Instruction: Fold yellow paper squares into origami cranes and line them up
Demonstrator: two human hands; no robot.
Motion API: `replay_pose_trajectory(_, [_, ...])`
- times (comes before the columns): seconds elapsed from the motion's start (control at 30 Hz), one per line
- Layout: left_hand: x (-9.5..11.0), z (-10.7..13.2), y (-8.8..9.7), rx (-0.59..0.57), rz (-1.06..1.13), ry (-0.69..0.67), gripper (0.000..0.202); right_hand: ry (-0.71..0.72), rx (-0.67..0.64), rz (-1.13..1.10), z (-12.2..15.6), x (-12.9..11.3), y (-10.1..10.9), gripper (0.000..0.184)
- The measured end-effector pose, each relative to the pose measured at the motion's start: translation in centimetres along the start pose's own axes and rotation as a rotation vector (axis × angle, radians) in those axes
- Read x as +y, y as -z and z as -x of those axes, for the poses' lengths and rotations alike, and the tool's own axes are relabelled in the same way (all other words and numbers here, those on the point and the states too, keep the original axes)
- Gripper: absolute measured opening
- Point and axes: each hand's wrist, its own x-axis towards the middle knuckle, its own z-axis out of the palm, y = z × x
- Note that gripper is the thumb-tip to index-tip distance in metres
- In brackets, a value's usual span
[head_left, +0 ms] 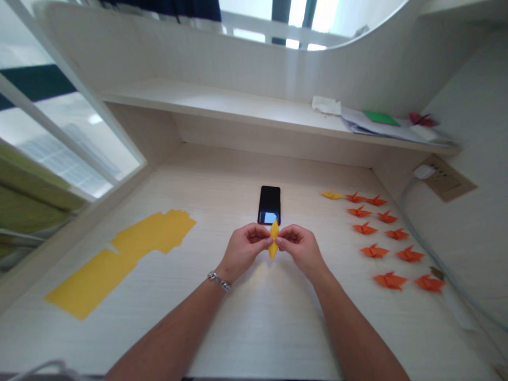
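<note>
A small piece of folded yellow paper [273, 248], pointed at both ends, is held upright over the middle of the desk. My left hand [248, 246] pinches its left side between thumb and fingertips. From the right, my right hand [301, 247] pinches the other side in the same way. The fingertips cover the middle of the fold. Just beyond the hands lies a black phone [270, 203], face up. Yellow paper sheets [99, 275] are spread overlapping on the left. To the right sit one yellow paper crane [332, 195] and several orange paper cranes [375, 251] in rows.
A raised shelf [238, 108] along the back bears papers [381, 127] and a white crumpled piece [326, 105]. On the right wall a plug [424, 171] sits in a socket plate [448, 177], its cable [428, 248] running down beside the cranes. A window stands at left.
</note>
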Motion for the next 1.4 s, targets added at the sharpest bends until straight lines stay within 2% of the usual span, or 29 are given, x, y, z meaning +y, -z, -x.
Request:
replay_pose_trajectory(0.4, [-0.5,0.0,-0.1,-0.010,0.024,0.036,0.020,0.039,0.013,0.061,-0.1,0.6,0.0,0.019])
replay_pose_trajectory(0.6, [-0.7,0.0,-0.1,0.021,0.021,0.013,0.024,0.125,0.091,0.181,0.4,0.5,-0.8,0.018])
replay_pose_trajectory(0.83, [-0.8,0.0,0.1,0.046,-0.029,-0.031,0.021,0.070,0.011,0.019,0.1,1.1,-1.1,0.024])
replay_pose_trajectory(1.0, [-0.6,0.1,-0.1,0.054,-0.034,-0.045,0.021,0.155,0.080,0.088,0.2,1.1,-1.3,0.022])
replay_pose_trajectory(1.23, [-0.1,0.3,-0.3,0.068,-0.006,-0.045,0.025,0.156,0.139,0.053,0.3,1.1,-1.7,0.023])
replay_pose_trajectory(1.33, [-0.2,0.2,-0.3,0.117,0.023,-0.047,0.029,0.105,0.140,-0.002,0.1,1.2,-1.6,0.022])
replay_pose_trajectory(1.4, [-0.5,0.1,-0.3,0.175,0.025,-0.063,0.031,0.136,0.196,0.084,0.3,1.0,-1.5,0.018])
